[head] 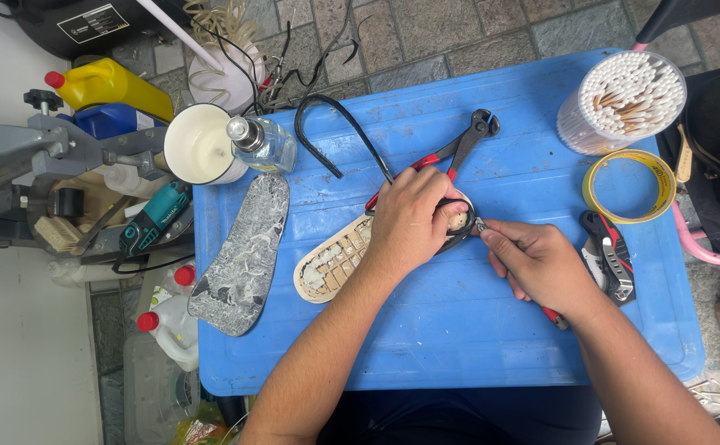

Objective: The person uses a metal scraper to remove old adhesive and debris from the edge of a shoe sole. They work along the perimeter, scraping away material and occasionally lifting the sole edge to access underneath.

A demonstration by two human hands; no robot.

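Shoe sole (333, 265) under left hand (409, 221), right hand (541, 265) fingers (496, 236) at its tip.

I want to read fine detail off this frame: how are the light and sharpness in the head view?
Head view: soft even daylight, weak shadows, no harsh glare on the blue table; the left hand, right hand and shoe sole look sharp.

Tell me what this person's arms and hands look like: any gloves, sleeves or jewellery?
Both arms are bare from the bottom of the picture up; no sleeves show. The left hand and the right hand wear no gloves, and no watch, bracelet or ring is visible. The fingers are bare, with short nails.
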